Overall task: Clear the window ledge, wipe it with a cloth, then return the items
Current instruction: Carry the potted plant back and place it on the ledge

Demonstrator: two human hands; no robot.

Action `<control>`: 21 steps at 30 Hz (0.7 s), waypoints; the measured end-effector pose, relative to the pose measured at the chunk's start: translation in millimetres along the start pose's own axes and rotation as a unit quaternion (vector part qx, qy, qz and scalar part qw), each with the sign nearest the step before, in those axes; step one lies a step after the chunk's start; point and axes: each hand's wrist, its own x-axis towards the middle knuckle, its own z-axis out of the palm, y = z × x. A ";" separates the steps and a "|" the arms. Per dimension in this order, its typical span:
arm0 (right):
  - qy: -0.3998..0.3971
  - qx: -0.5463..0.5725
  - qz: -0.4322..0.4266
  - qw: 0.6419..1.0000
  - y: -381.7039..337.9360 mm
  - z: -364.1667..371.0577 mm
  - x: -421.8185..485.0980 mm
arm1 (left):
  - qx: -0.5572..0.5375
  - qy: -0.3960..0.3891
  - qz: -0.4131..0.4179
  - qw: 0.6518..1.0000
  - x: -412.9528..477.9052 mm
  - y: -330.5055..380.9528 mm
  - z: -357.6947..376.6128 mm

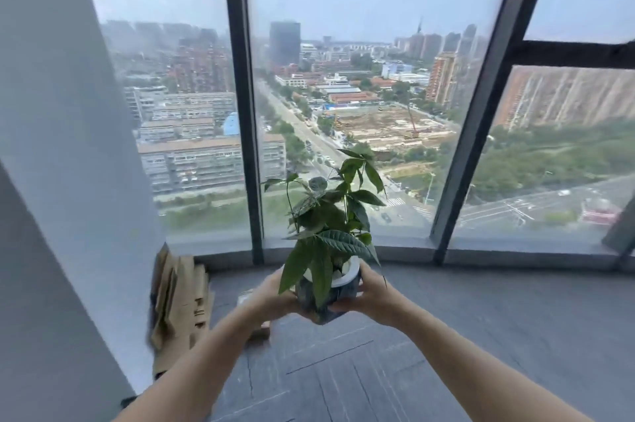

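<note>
A green leafy potted plant in a dark pot with a white inner rim is held up in the air in front of the window. My left hand grips the pot's left side and my right hand grips its right side. The grey window ledge runs along the bottom of the glass, beyond and below the plant. No cloth is visible.
Flattened brown cardboard leans against the white pillar at the left. A small wooden block and a pale object lie on the grey floor under my left forearm. Dark window frames divide the glass.
</note>
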 end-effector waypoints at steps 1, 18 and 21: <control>0.021 -0.001 0.009 1.000 3.8 -25.7 7.2 | -0.001 -0.021 0.015 1.000 32.0 11.0 9.3; 0.237 -0.016 0.121 0.964 203.9 -435.8 93.0 | 0.053 -0.270 0.125 0.953 433.8 233.9 279.3; 0.237 -0.029 0.122 0.963 239.4 -506.9 115.7 | 0.052 -0.259 0.124 0.956 499.0 259.4 330.2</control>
